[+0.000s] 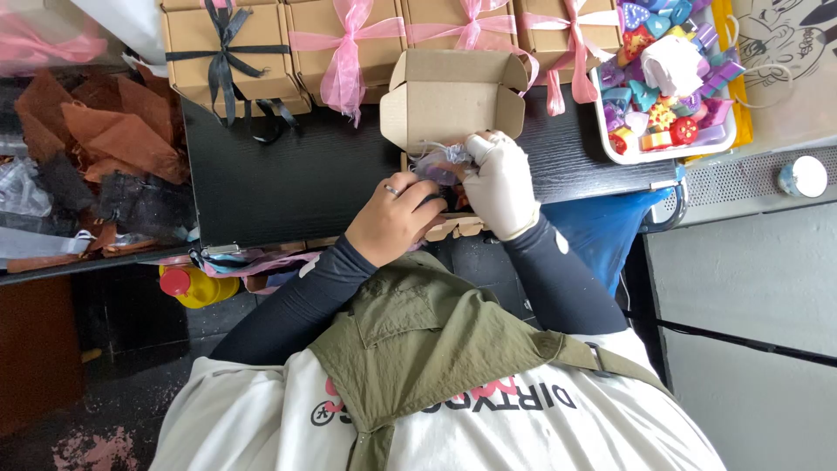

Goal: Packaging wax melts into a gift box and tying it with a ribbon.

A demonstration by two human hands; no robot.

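Black wood-grain table [288, 174] carries the work, seen from overhead, with a dark floor below it.

We find the left hand [394, 218], bare and with a ring on one finger, curled closed around a small bundle of pale lilac tissue paper [440, 161]. The right hand [499, 185], in a thin white glove, is closed on the same bundle from the other side, its fingertips pinched at the top of the paper. What the tissue wraps is hidden from us.

The bundle sits just in front of an open brown cardboard box [453, 100], whose lid flaps stand up and whose front wall is touching or nearly touching the paper. A second piece of brown card [458, 227] shows under the wrists at the table edge.

Beyond the open box runs a row of closed brown cardboard boxes tied with pink ribbon bows [349, 44], and one tied with black ribbon [227, 52]. At the right stands a white tray of small bright moulded pieces in purple, red and teal [667, 87]. At the left lies a heap of rust-brown and black crumpled tissue [96, 148].

Risks, in our judgement: the thin tissue could tear under the pinch; the wrapped item could slip out of the loose folds; the light open box could be pushed back into the ribboned row by the hands.
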